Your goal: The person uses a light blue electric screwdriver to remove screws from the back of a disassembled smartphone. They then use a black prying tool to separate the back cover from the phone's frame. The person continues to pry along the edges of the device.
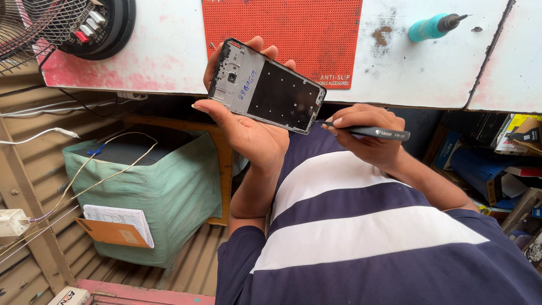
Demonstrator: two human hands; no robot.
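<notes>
Striped shirt [361, 226]; left hand [243, 121] grips phone frame [266, 86], right hand [370, 133] pinches tweezers [372, 132] at its edge.

One phone frame [266, 86] and one dark tweezer tool [370, 132] are in view, with two hands, a left hand [243, 121] and a right hand [370, 135]. The bench holds one red mat [305, 28] and one teal bottle [432, 27]. Below sit one notebook [118, 225] and several boxes [497, 164], perhaps five, though they overlap.

red mat [293, 28], teal bottle [430, 27]
</notes>
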